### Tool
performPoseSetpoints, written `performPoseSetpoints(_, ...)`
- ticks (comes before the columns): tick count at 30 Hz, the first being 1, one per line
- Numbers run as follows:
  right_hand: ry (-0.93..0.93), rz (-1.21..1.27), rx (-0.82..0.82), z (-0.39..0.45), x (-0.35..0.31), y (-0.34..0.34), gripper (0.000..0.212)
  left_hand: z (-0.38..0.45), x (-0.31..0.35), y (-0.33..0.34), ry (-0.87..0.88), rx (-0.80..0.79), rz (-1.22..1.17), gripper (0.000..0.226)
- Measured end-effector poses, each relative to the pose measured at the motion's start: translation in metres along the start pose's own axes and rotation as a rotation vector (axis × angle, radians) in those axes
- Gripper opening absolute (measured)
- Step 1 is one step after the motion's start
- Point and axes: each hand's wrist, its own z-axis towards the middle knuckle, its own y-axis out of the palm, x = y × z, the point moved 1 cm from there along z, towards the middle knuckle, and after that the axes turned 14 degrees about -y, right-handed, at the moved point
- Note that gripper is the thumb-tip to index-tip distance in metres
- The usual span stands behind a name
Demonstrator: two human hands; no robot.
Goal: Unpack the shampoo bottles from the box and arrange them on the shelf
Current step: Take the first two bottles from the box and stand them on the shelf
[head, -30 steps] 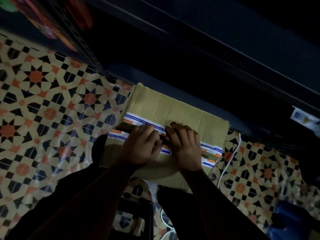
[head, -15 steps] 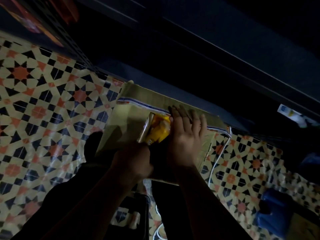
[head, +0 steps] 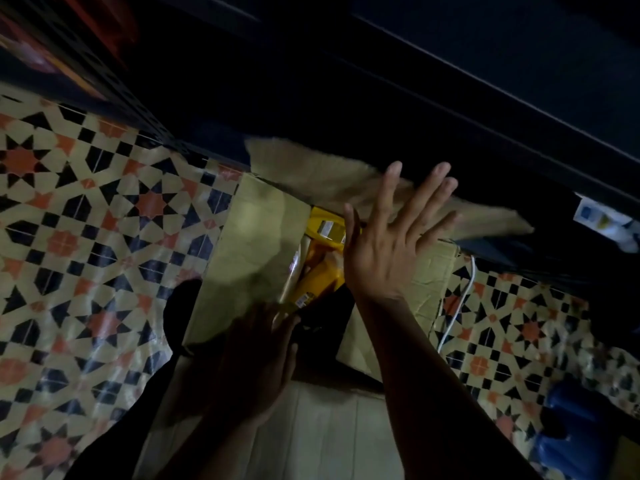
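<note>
A cardboard box (head: 249,251) sits on the patterned floor against the foot of a dark shelf (head: 450,109). Its flaps stand apart, and yellow shampoo bottles (head: 322,271) in clear wrap show in the gap. My right hand (head: 391,233) is spread flat, fingers straight, against the far flap (head: 322,174), which is blurred and swung up toward the shelf. My left hand (head: 256,362), dark and blurred, lies with straight fingers at the near flap (head: 311,431) and the box opening. Neither hand holds a bottle.
A white cable (head: 460,299) runs along the floor right of the box. A blue object (head: 571,431) lies at the lower right. Colourful packs (head: 52,53) hang at the upper left. A white label (head: 602,220) sticks out at the shelf's right.
The taped box has been opened. The far flap swung up toward the shelf under my right hand, the near flap folded toward me, and the yellow bottles came into sight.
</note>
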Motion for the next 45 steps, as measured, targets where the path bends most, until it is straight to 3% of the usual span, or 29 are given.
performPoseSetpoints(5,0.050,0.107,-0.285,-0.031,0.001,0.040,0.079,0.060,-0.002,0.000,0.114,0.157,0.155,0.072)
performPoseSetpoints(9,0.012,0.143,-0.446,-0.050,0.007,0.052,0.081,0.083,-0.001,0.003,0.041,0.289,0.298,0.074)
performPoseSetpoints(15,-0.026,0.061,-0.504,-0.068,0.010,0.050,0.099,0.087,0.006,-0.001,0.123,0.310,0.369,0.085)
performPoseSetpoints(19,-0.019,0.084,-0.497,-0.071,0.017,0.033,0.096,0.072,0.033,-0.025,0.160,0.369,0.126,0.061)
performPoseSetpoints(21,-0.047,0.127,-0.456,-0.072,0.014,0.017,0.097,0.065,0.037,-0.043,0.164,0.357,0.046,0.064)
performPoseSetpoints(25,-0.257,0.239,-0.347,-0.082,0.010,-0.014,0.064,0.049,0.041,-0.083,0.108,0.324,-0.057,0.081)
performPoseSetpoints(27,-0.294,0.164,-0.441,-0.086,0.011,-0.027,0.061,0.044,0.044,-0.099,0.064,0.319,-0.044,0.072)
performPoseSetpoints(31,-0.094,-0.052,-0.615,-0.081,-0.004,-0.053,0.089,0.046,0.038,-0.118,-0.072,0.362,0.363,0.044)
performPoseSetpoints(34,0.037,-0.153,-0.708,-0.075,-0.015,-0.060,0.102,0.049,0.040,-0.127,-0.137,0.223,0.506,0.071)
performPoseSetpoints(36,0.071,-0.157,-0.701,-0.075,-0.011,-0.056,0.102,0.051,0.042,-0.134,-0.173,0.224,0.503,0.085)
performPoseSetpoints(40,0.084,-0.079,-0.636,-0.077,0.008,-0.052,0.101,0.057,0.031,-0.137,-0.150,0.211,0.411,0.085)
performPoseSetpoints(45,0.263,0.020,-0.769,-0.088,0.027,-0.039,0.098,0.071,-0.023,-0.104,-0.237,0.167,0.299,0.086)
